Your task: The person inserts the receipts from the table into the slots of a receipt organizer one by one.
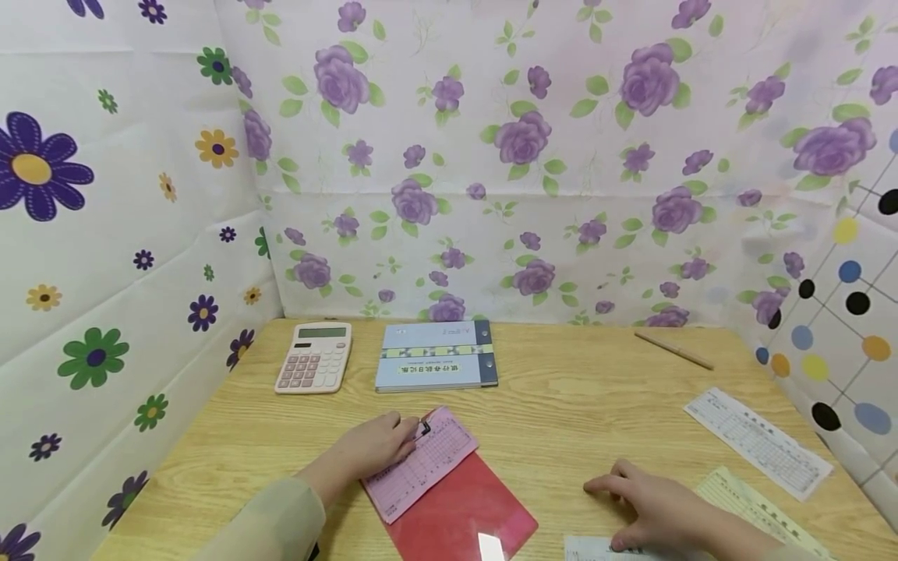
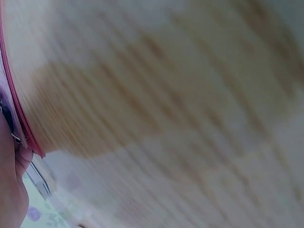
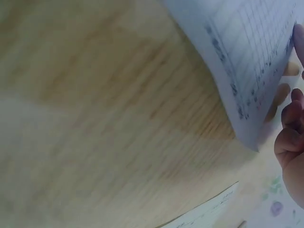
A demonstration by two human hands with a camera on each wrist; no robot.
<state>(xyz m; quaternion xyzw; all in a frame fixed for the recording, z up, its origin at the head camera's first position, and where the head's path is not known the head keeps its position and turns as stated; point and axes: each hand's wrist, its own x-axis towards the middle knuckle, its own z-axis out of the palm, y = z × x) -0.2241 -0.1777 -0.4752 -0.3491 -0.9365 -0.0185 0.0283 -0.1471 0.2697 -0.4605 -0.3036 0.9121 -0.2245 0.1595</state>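
Note:
My left hand (image 1: 382, 444) grips the top end of a red clipboard (image 1: 470, 502), beside its black clip (image 1: 424, 428). Several pink forms (image 1: 428, 467) lie under the clip. In the left wrist view, fingers curl around the board's red edge (image 2: 23, 128). Lower right, my right hand (image 1: 659, 502) hovers palm down, with its thumb at the edge of a white form (image 1: 589, 548). Seen from the right wrist, the thumb touches that form (image 3: 251, 61) while the other fingers are bent and apart from it.
A yellow form (image 1: 758, 510) and another white form (image 1: 758, 440) lie to the right. At the back are a pink calculator (image 1: 314, 358), a blue account book (image 1: 435, 357) and a brown pen-like stick (image 1: 673, 350). Flowered cloth walls (image 1: 491, 249) border the wooden table (image 1: 561, 389).

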